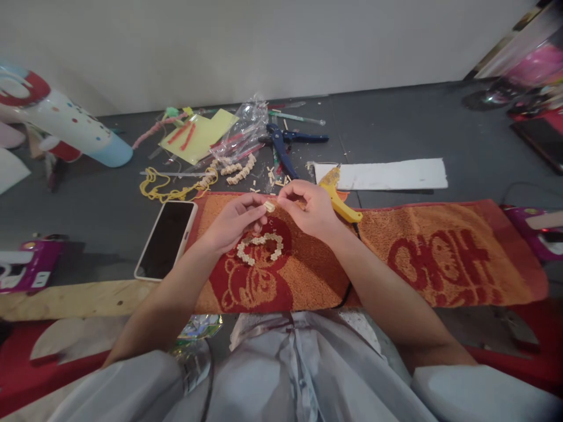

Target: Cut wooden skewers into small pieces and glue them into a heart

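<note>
My left hand (241, 218) pinches a small pale cluster of short stick pieces (269, 206) between thumb and fingers. Close beside it, my right hand (308, 206) is closed in a pinch; whatever lies between its fingertips is too small to make out. Below the hands, a curved outline of joined pale stick pieces (277, 239) lies on an orange and red towel (316, 275). A yellow glue gun (343, 202) rests right of my right hand, at the towel's far edge. Loose short stick pieces (271, 176) are scattered just beyond my hands.
Blue-handled cutters (284, 152) lie behind my hands, near crumpled clear plastic (250, 126) and yellow paper (197, 138). A phone (167, 240) and yellow yarn (153, 186) are at left, a tumbler (79, 120) further back. Right of the glue gun lies a white strip (396, 174).
</note>
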